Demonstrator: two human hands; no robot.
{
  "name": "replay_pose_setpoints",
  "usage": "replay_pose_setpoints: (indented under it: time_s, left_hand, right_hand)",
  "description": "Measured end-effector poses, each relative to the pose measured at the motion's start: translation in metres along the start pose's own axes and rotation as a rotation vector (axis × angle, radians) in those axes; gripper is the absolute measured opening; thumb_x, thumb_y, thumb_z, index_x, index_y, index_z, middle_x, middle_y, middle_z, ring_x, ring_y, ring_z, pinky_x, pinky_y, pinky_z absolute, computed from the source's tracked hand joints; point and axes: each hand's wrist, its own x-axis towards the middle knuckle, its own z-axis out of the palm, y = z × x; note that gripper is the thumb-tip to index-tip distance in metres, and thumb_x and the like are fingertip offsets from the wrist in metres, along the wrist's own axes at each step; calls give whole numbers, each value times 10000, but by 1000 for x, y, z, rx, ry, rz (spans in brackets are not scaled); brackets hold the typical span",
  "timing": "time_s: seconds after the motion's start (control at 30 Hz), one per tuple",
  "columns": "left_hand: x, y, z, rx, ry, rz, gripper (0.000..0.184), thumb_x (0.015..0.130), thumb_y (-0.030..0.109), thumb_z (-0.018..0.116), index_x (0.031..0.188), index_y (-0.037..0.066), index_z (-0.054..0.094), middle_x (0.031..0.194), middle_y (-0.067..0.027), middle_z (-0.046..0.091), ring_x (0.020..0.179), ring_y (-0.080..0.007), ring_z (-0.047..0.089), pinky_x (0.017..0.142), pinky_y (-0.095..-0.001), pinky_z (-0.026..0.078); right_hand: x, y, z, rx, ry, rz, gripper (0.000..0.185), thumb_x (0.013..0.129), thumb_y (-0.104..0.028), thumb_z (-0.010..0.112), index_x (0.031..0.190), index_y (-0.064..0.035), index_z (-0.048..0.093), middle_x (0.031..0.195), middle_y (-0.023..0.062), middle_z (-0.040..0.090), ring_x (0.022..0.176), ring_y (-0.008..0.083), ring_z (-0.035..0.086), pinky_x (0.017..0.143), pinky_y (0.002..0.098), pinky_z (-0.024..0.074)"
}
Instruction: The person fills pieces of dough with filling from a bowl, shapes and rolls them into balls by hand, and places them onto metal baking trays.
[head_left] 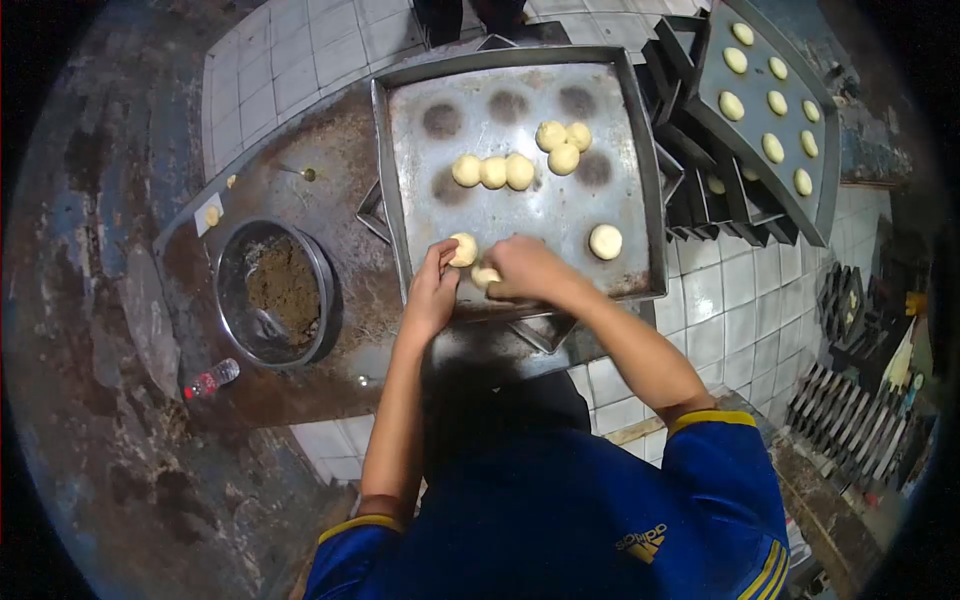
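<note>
A large metal tray (520, 232) lies in front of me with pale dough balls on it. Three balls (493, 172) sit in a row left of the middle, three more (564, 158) cluster at the upper right, and a single one (605, 242) rests at the lower right. My left hand (433, 285) is at the tray's lower left, its fingertips against a dough ball (462, 249). Beside it, my right hand (525, 268) curls over another dough ball (485, 275), partly covering it.
A metal bowl (226, 300) of brown filling stands left of the tray, with a red-capped bottle (213, 378) below it. Stacked trays (755, 100) at the upper right carry more dough pieces. Someone's dark-clad legs (470, 18) show beyond the tray.
</note>
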Motion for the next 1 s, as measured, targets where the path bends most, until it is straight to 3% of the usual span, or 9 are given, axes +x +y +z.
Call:
replay_pose_setpoints:
  time_s: [0.03, 0.1, 0.2, 0.27, 0.53, 0.73, 0.83, 0.93, 1.0]
  left_hand:
    - [3, -2, 0, -55, 66, -2, 364, 1045, 65, 478, 1391, -22, 550, 1353, -216, 656, 1298, -286, 620, 1101, -366, 464]
    - [-2, -4, 6, -247, 165, 19, 430, 1170, 307, 403, 1325, -40, 604, 1244, -191, 698, 1187, -237, 649, 1061, -350, 483]
    - [-31, 26, 3, -635, 75, 56, 460, 1178, 331, 388, 1209, -53, 639, 1094, -149, 728, 1035, -194, 682, 968, -327, 523]
    - [-53, 62, -6, -610, 284, 130, 518, 1173, 392, 404, 987, -30, 641, 910, -95, 708, 817, -139, 679, 733, -294, 544]
    - [-139, 61, -149, -763, 501, 356, 508, 1146, 432, 483, 864, 31, 615, 762, 26, 574, 719, -73, 525, 627, -272, 433]
    - [-205, 4, -277, -716, 539, 450, 372, 1127, 419, 539, 946, 95, 559, 833, 61, 546, 701, -11, 478, 650, -189, 418]
    - [-232, -6, -324, -1012, 528, 282, 423, 1136, 514, 372, 1166, 112, 498, 1004, -50, 655, 751, -141, 654, 692, -240, 540]
    - [-227, -91, -345, -378, 245, 485, 262, 989, 236, 688, 1155, 63, 583, 1099, -99, 687, 964, -211, 706, 873, -355, 572]
    - [-251, -89, -338, -540, 440, 609, 490, 818, 124, 851, 1258, 17, 664, 1094, -108, 749, 1024, -207, 716, 892, -368, 580]
  right_hand:
    - [-12, 0, -11, -8, 14, 8, 209, 859, -125, 748, 989, 38, 732, 938, 127, 766, 873, 220, 750, 715, 354, 592]
    - [-35, -9, -24, 879, 35, -34, 243, 888, -136, 795, 1069, 25, 778, 899, 65, 770, 835, 106, 703, 752, 289, 563]
    - [-54, -69, -22, 838, 355, 121, 307, 894, -144, 832, 1145, 22, 773, 895, 5, 738, 837, 47, 632, 777, 256, 535]
    - [-49, -108, 2, 943, 494, 116, 324, 885, -153, 825, 1141, 36, 767, 934, 76, 774, 836, 113, 695, 798, 303, 566]
    - [46, -316, 64, 1009, 1103, -63, 154, 946, -121, 792, 949, 15, 720, 894, 43, 734, 868, 91, 657, 776, 273, 537]
    - [92, -423, 74, 1138, 868, -144, 186, 1018, -122, 727, 934, 40, 765, 856, 56, 759, 760, 80, 657, 689, 246, 520]
    - [93, -465, 57, 991, 400, 13, 238, 1031, -176, 715, 1036, 57, 768, 867, 36, 727, 743, 85, 627, 654, 247, 494]
    - [107, -499, 55, 673, 78, -193, 289, 1040, -244, 690, 1225, -38, 772, 911, 91, 697, 865, 164, 637, 760, 315, 517]
    - [132, -518, 56, 182, 53, -194, 342, 1045, -305, 672, 1286, -77, 756, 900, 152, 681, 881, 258, 633, 815, 365, 519]
